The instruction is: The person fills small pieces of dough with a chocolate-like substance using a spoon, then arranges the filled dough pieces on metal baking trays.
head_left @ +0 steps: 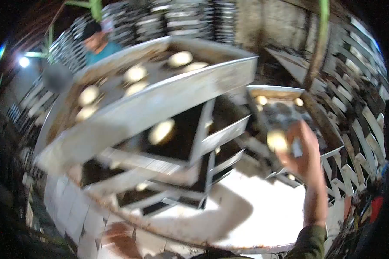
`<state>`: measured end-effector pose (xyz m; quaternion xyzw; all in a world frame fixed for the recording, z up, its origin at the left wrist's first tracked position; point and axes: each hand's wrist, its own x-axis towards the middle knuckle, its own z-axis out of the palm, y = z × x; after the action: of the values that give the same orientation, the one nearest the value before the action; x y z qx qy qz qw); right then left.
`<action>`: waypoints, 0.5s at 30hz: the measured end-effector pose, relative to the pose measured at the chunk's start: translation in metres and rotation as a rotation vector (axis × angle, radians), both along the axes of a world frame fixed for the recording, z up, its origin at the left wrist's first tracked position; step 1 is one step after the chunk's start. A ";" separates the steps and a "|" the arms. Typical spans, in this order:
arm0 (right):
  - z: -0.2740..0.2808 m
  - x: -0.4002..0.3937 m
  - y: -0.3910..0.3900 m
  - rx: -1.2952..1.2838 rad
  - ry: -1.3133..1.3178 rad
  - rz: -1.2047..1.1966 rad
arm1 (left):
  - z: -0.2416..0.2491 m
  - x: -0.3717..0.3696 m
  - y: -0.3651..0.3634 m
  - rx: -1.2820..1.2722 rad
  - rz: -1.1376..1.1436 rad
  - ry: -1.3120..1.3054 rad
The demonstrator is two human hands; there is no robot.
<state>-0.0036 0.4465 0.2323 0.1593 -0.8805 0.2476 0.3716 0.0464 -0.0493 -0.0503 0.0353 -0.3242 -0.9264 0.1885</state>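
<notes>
My right hand (304, 149) reaches forward over the right-hand metal tray (328, 108), blurred by motion. Its fingers are bent around a pale, round dough ball (276, 140) on the hand's left side. Two smaller pale balls (298, 102) lie along that tray's far part. A brown blurred shape at the lower left, perhaps my left hand (122, 239), is low beside the table edge; its fingers do not show clearly. In front, a large tilted metal tray (160, 99) carries several dough balls (135, 74) and sits atop other stacked trays (224, 134).
Below the stack is a white table (263, 216) with a curved front edge. Tall piles of metal trays stand along the back (186, 21) and at the right (358, 142). A person (101, 47) in a teal top is behind the large tray. A green pole (322, 39) rises at the right.
</notes>
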 end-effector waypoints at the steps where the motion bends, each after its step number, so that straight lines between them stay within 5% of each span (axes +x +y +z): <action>1: -0.023 0.026 -0.047 0.008 0.052 0.070 | 0.037 0.009 0.029 -0.083 -0.268 0.044; 3: -0.083 0.064 -0.145 0.091 0.079 0.260 | 0.114 0.028 0.089 -0.389 -0.795 0.180; 4: -0.120 0.080 -0.210 -0.048 -0.071 0.327 | 0.116 0.042 0.082 -0.165 -0.786 0.143; 5: -0.126 0.082 -0.267 0.156 -0.811 0.544 | 0.094 0.052 0.056 -0.010 -0.753 -0.165; 6: -0.172 0.101 -0.311 0.141 -0.555 0.677 | 0.102 0.061 0.030 -0.258 -0.593 -0.249; 8: -0.189 0.115 -0.360 0.330 -0.527 1.059 | 0.063 0.087 -0.035 -0.037 -0.382 -0.491; 10: -0.185 0.110 -0.398 0.136 -1.052 1.188 | 0.043 0.104 -0.067 0.078 -0.173 -0.556; 12: -0.189 0.099 -0.460 -0.408 -0.653 0.797 | 0.056 0.106 -0.080 -0.026 -0.127 -0.441; 13: -0.216 0.080 -0.492 -0.617 -0.593 0.681 | 0.040 0.103 -0.085 -0.346 -0.146 -0.470; 14: -0.216 0.058 -0.522 -0.681 -0.708 0.576 | 0.031 0.098 -0.091 -0.404 -0.168 -0.529; 15: -0.264 0.012 -0.549 -0.947 -0.614 0.655 | 0.029 0.083 -0.109 -0.182 -0.168 -0.432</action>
<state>0.0084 -0.1023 -0.0321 0.1605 -0.6480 0.7435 0.0382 0.1290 -0.1585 -0.0210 0.1885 -0.4409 -0.8766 0.0396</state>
